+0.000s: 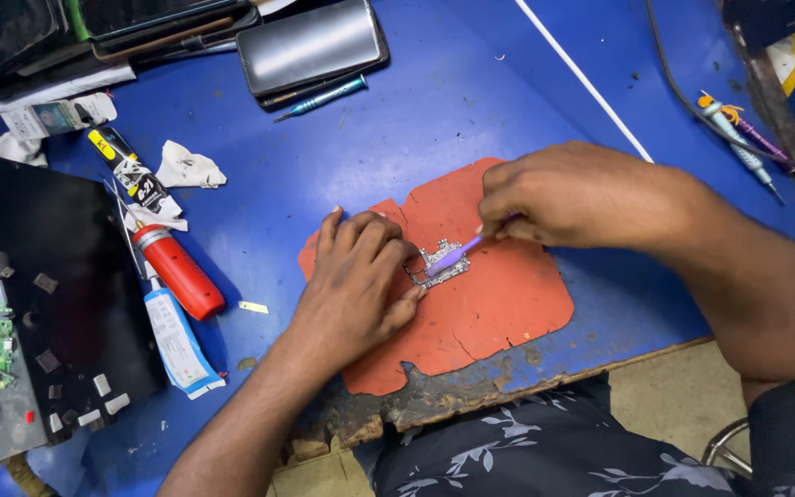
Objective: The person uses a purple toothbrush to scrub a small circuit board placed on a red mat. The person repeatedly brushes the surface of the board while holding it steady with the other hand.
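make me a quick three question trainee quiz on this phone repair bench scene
1. True or false: the left hand presses on the small silver metal circuit frame that lies on the worn orange rubber mat.
2. What does the right hand hold? A) a thin purple plastic tool B) a red tube C) a white cloth
3. Fill in: the red cylindrical tube lies on the blue table to the ____ of the mat, as the camera sees it.

Key: 1 true; 2 A; 3 left
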